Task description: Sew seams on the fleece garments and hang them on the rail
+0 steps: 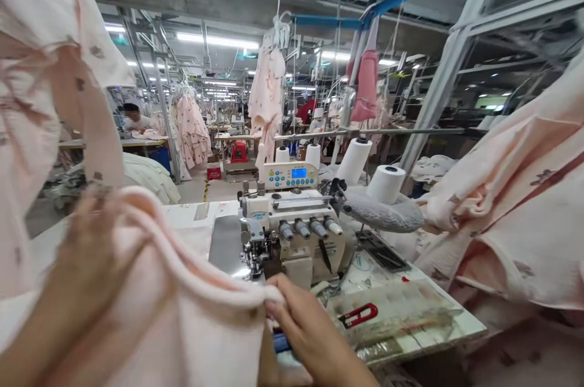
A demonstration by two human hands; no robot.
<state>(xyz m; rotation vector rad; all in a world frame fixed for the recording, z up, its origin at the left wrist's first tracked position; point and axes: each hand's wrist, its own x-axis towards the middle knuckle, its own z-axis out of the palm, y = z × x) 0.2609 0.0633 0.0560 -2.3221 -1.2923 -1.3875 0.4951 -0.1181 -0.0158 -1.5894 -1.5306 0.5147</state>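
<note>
A pale pink piece of fabric (182,314) with small dark motifs hangs between my two hands, its thick edge curving down toward the right. My right hand (303,320) pinches the corner of that edge between thumb and fingers, just in front of the overlock sewing machine (296,235). Over on the left, my left hand (91,253) is smeared by motion at the fabric's other end; how its fingers are set does not show. The machine's needle area (255,253) is bare of fabric. Red-handled thread snips (359,316) lie to the right of my right hand.
White thread cones (385,184) stand behind the machine beside its control panel (291,175). Pink garments (524,204) hang close at the right, and more pink fabric (59,70) hangs at the left. A clear plastic tray (401,308) sits on the table's right side.
</note>
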